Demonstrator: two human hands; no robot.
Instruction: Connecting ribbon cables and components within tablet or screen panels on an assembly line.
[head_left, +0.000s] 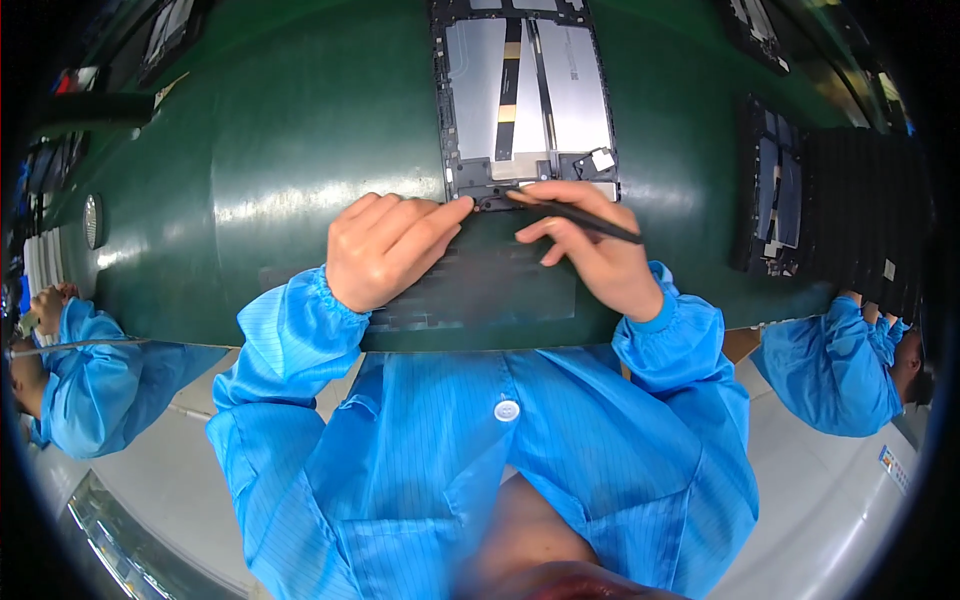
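In front of me an opened tablet housing point(575, 95) lies on the green mat, with silver plates inside a black frame and dark flat cables running lengthwise. My left hand point(385, 245) is closed, its fingers curled and its index fingertip pressed at the lower left edge of the housing. Between thumb and fingers, my right hand point(600, 245) grips a slim black tool point(585, 217), slanted with its tip at the housing's lower edge. Whether that tool is a pair of tweezers or a pry stick, I cannot tell.
Another opened tablet point(775, 195) stands at the right beside a row of black trays or holders point(865, 200). A small round white object point(93, 221) is on the green mat point(290, 130) at the left. Co-workers in blue sleeves point(95, 375) sit on both sides.
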